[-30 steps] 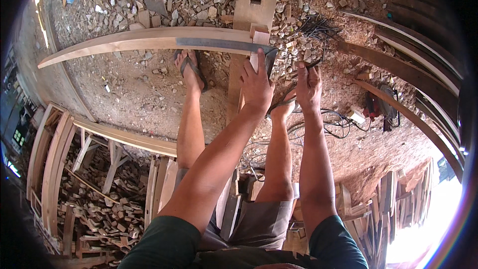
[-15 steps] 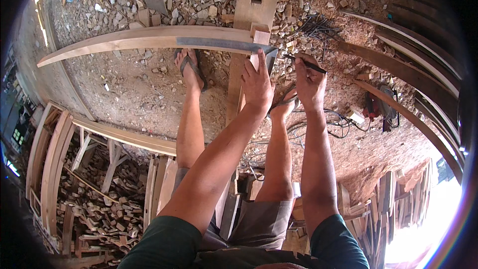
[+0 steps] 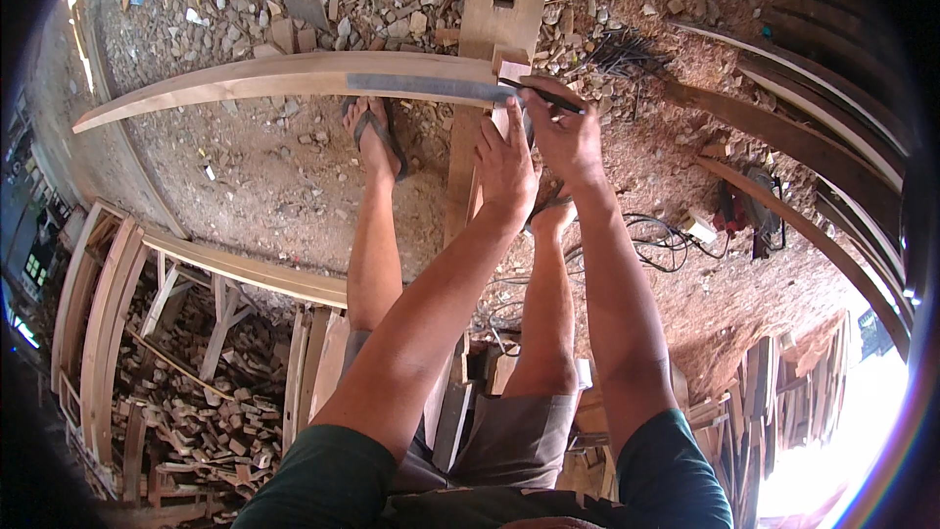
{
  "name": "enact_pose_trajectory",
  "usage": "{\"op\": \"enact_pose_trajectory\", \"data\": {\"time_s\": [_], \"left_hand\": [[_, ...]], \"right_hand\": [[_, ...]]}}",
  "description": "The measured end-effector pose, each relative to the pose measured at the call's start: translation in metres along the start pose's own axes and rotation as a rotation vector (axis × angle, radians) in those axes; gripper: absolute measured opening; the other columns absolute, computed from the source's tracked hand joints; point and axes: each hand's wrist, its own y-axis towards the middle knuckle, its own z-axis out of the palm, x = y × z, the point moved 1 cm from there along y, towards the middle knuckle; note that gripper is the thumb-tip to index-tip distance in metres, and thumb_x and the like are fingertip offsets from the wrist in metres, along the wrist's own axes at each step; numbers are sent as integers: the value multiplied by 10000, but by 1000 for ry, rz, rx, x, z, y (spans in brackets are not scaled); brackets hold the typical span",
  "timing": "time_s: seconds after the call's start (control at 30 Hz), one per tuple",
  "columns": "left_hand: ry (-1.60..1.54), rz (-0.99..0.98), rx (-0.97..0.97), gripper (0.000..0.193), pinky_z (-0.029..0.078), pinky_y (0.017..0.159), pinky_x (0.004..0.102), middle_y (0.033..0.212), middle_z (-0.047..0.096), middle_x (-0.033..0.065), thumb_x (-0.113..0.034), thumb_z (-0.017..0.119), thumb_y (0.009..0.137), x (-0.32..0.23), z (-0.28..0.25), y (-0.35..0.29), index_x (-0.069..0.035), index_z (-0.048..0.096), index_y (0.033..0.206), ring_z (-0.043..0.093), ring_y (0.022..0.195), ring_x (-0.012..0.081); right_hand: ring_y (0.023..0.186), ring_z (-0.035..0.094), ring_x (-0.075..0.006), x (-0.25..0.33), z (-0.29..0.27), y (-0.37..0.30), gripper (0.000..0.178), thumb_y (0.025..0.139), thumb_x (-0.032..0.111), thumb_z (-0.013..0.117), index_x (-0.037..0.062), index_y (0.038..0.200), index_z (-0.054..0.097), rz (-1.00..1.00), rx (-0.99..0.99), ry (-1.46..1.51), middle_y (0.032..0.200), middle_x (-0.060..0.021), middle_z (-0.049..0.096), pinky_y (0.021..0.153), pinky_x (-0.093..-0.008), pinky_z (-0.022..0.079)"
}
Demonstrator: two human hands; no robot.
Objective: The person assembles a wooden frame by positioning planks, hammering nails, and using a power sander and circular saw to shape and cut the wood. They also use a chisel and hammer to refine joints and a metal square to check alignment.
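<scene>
We see the left hand (image 3: pixel 507 171) with fingers stretched and slightly spread, index tip on the grey metal carpenter's square (image 3: pixel 421 88), which lies along the near face of the long, curved, pale wooden beam (image 3: pixel 294 73). Right hand (image 3: pixel 568 142): fingers narrowed, holding a slim black marking tool (image 3: pixel 550 95), tip at the beam's right end; we can't tell if it touches. That end sits over a notched, pale wooden board (image 3: pixel 499 24). Stone rubble (image 3: pixel 401 5) lies beyond.

the square (image 3: pixel 421 88) lies against the beam (image 3: pixel 264 72).
</scene>
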Motion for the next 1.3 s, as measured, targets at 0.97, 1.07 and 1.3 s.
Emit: {"op": "enact_pose_trajectory", "data": {"time_s": [0.97,1.07,1.3], "left_hand": [[-357,291,-55,412,527,851,498,1010,669,287,-88,713,828,90,-354,-146,43,589,1199,661,980,458],[-370,112,-57,410,535,795,546,1016,682,337,-178,647,852,157,-415,-166,64,622,1181,666,956,520],[-347,24,-70,462,509,904,467,1061,671,278,-146,738,818,237,-517,-137,110,560,1159,667,1013,416]], "right_hand": [[949,637,-439,-48,-143,-361,275,967,259,578,8,1068,629,146,-267,-811,1024,-214,681,830,-507,520],[974,689,-448,-75,-125,-450,389,853,319,716,69,1150,691,375,-213,-937,1093,-256,711,815,-524,563],[975,767,-249,-15,17,-579,233,917,294,671,136,1024,805,738,59,-748,1080,-42,792,751,-394,610]]}}
